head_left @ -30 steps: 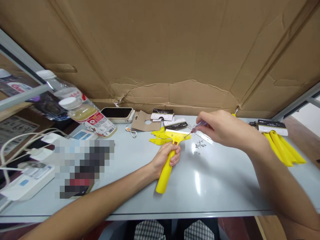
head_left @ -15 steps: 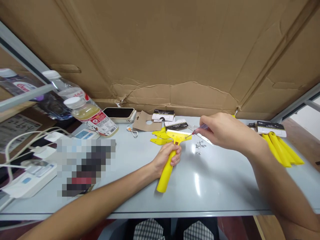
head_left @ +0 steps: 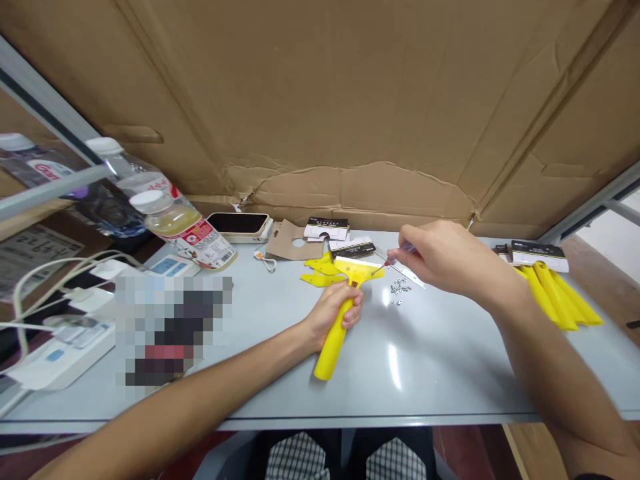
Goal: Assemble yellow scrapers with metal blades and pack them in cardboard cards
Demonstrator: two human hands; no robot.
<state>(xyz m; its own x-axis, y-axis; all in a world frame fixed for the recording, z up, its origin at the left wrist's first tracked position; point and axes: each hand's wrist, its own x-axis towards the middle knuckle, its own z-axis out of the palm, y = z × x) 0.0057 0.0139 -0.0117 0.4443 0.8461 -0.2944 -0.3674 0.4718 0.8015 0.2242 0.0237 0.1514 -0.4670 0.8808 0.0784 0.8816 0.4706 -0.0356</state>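
Observation:
My left hand (head_left: 334,308) is wrapped round the handle of a yellow scraper (head_left: 331,350), whose wide head carries a metal blade (head_left: 361,262) and points away from me. In my right hand (head_left: 440,257) is a screwdriver (head_left: 389,261), pinched by its handle, its thin shaft slanting down to the right end of the scraper's head. My fingers partly cover the screwdriver's handle. Just right of the head lies a cluster of small nuts and screws (head_left: 400,288), beside a flat metal strip (head_left: 411,275). Several yellow plastic head pieces (head_left: 320,279) lie left of it.
Black-and-white cards (head_left: 327,228) and brown cardboard (head_left: 290,243) lie behind, near a phone (head_left: 240,225). Yellow handles (head_left: 563,297) rest at the right. Bottles (head_left: 193,233) and a power strip (head_left: 70,353) with cables crowd the left. A cardboard wall (head_left: 350,100) closes the back.
The view has shifted very slightly. Both hands keep their holds, and the screwdriver stays at the right end of the scraper's head.

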